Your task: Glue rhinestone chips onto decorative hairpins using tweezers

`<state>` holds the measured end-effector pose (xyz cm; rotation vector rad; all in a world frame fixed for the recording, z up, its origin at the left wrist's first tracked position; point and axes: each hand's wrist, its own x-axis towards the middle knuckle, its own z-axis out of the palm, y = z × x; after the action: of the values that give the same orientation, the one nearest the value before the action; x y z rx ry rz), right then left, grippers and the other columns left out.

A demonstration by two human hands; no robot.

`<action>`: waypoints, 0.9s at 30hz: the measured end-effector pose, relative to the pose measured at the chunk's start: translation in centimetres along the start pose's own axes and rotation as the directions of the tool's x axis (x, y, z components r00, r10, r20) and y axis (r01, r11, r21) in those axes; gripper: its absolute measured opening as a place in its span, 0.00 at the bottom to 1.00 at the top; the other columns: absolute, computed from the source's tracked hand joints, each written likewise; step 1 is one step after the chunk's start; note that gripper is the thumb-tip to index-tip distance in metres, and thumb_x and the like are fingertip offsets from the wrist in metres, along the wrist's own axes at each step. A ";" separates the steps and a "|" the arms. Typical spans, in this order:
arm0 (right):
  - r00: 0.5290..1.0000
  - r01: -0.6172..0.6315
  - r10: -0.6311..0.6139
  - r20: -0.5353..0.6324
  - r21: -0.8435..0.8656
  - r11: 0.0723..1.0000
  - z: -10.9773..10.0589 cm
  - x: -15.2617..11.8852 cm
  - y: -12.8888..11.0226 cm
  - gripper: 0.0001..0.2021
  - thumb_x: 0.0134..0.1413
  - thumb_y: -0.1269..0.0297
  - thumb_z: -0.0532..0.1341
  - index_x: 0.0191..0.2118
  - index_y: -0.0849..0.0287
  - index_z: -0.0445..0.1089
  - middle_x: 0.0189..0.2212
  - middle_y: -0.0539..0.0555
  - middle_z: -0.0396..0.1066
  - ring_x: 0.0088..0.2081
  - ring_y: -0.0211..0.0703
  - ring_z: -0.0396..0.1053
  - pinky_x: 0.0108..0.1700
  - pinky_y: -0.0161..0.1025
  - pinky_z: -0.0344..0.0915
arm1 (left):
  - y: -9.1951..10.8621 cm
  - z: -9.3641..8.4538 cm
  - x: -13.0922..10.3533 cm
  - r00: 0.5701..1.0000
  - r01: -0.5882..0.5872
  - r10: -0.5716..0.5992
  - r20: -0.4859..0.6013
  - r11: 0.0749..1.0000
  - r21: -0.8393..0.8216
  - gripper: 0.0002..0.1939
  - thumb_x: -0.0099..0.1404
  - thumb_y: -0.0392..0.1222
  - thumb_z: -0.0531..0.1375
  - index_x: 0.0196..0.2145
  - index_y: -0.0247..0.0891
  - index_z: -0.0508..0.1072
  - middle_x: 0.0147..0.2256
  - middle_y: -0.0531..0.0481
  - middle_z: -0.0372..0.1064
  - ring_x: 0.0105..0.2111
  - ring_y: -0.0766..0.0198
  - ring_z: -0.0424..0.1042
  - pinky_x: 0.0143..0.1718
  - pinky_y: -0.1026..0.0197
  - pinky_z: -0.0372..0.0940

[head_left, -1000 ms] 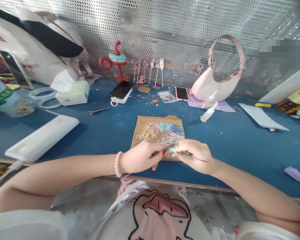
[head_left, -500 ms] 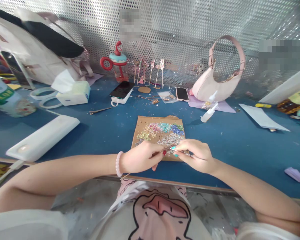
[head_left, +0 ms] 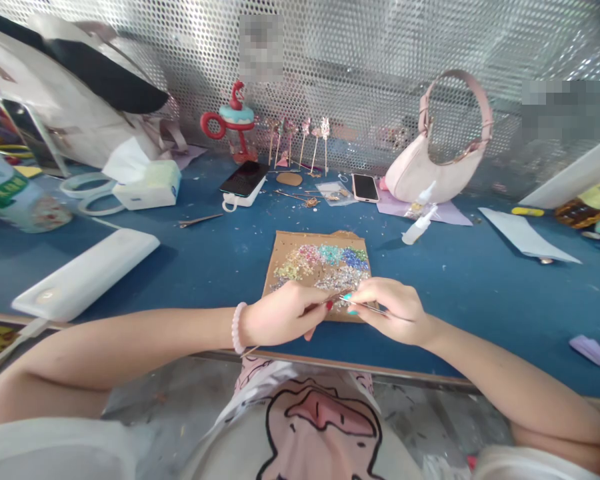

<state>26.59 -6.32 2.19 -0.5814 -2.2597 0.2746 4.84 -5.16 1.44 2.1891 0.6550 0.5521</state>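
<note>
My left hand, with a pink bead bracelet at the wrist, is closed on a thin stick. One end shows below the wrist; the rest runs hidden under the palm. At the fingertips the stick's tip is too small to make out. My right hand pinches metal tweezers, their points meeting the stick's tip. Both hands hover over the near part of a cardboard sheet. On it lie small heaps of rhinestones: yellow, pink, turquoise, blue and clear.
A glue bottle leans right of the cardboard. Behind it are a pink handbag, phones and several upright decorated sticks. On the left lie pointed tweezers, a tissue box and a long white device.
The right hand and the tweezers have shifted very slightly at the stick's tip. The left hand keeps its place, and the heaps look the same.
</note>
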 end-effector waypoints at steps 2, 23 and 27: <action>1.000 0.016 -0.016 0.016 0.002 1.000 0.0 0.0 0.1 0.01 0.55 0.72 0.59 0.34 0.60 0.68 0.23 0.50 0.70 0.25 0.32 0.65 0.29 0.31 0.62 | 0.0 0.0 0.0 1.000 -0.006 0.006 0.005 1.000 -0.004 0.13 0.64 0.27 0.48 0.23 0.36 0.62 0.15 0.56 0.67 0.17 0.74 0.64 0.25 0.73 0.59; 0.989 0.025 -0.055 0.139 0.208 0.978 -0.7 0.2 0.2 0.02 0.57 0.72 0.57 0.35 0.61 0.67 0.25 0.51 0.70 0.28 0.33 0.65 0.32 0.33 0.62 | 0.1 -0.5 -0.1 0.986 0.017 0.009 0.166 0.988 -0.155 0.15 0.69 0.35 0.46 0.25 0.36 0.62 0.15 0.57 0.64 0.15 0.73 0.60 0.22 0.71 0.57; 0.991 -0.006 -0.029 0.130 0.262 0.965 -0.7 0.3 -0.1 0.03 0.58 0.69 0.57 0.33 0.61 0.67 0.25 0.51 0.70 0.26 0.32 0.64 0.30 0.31 0.62 | 0.0 -0.6 -0.1 0.978 0.036 0.005 0.207 0.981 -0.192 0.17 0.70 0.40 0.46 0.27 0.35 0.65 0.15 0.56 0.64 0.14 0.73 0.58 0.19 0.71 0.55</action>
<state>26.92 -6.28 2.87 -0.4200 -2.3026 0.6120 4.44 -4.88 1.77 2.0213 0.4853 0.3575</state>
